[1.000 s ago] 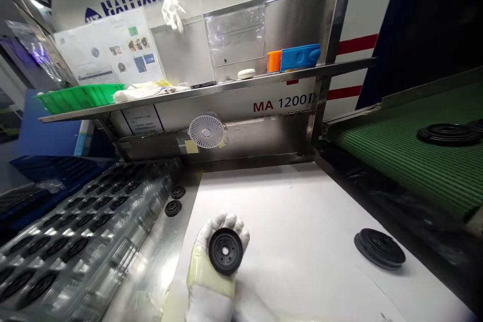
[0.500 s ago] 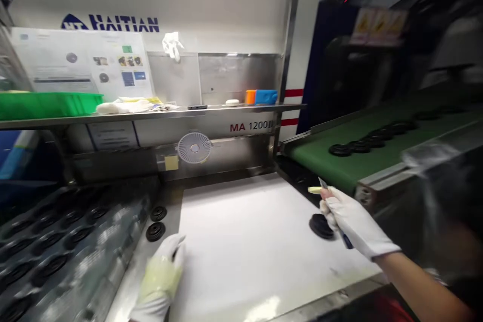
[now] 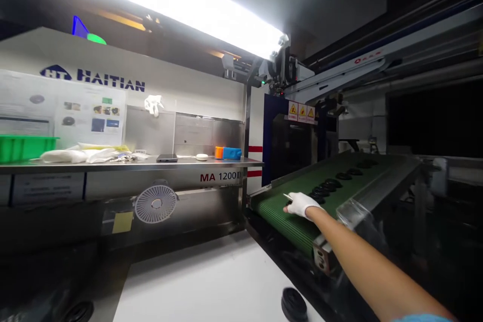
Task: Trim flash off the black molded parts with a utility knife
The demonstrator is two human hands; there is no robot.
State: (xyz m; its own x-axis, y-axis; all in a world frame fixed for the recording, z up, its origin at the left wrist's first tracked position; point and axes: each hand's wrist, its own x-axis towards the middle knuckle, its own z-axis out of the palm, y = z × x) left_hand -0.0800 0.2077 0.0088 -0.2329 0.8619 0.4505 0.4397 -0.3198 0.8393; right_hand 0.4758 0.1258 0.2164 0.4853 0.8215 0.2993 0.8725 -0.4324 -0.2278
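Observation:
My right hand (image 3: 302,205), in a white glove with bare fingertips, reaches over the near end of the green conveyor belt (image 3: 281,216). Its fingers are closed on a knife (image 3: 287,196); only the thin blade tip pokes out, the handle being hidden. Just beyond the hand, several black ring-shaped parts (image 3: 327,185) lie in an overlapping row on the belt. Another such stack of black round parts (image 3: 294,304) sits on the white work surface (image 3: 204,276), below my forearm. My left hand is out of view.
A metal shelf (image 3: 188,165) carries a green bin (image 3: 28,148), white gloves, a phone and an orange-and-blue object. A small fan (image 3: 155,204) hangs beneath. The belt's metal side rail (image 3: 377,188) runs along my forearm. One dark part (image 3: 79,311) shows at lower left.
The view has tilted up and turned right. My right hand has moved from above the white surface out over the belt, still holding the knife. My left hand has left the picture.

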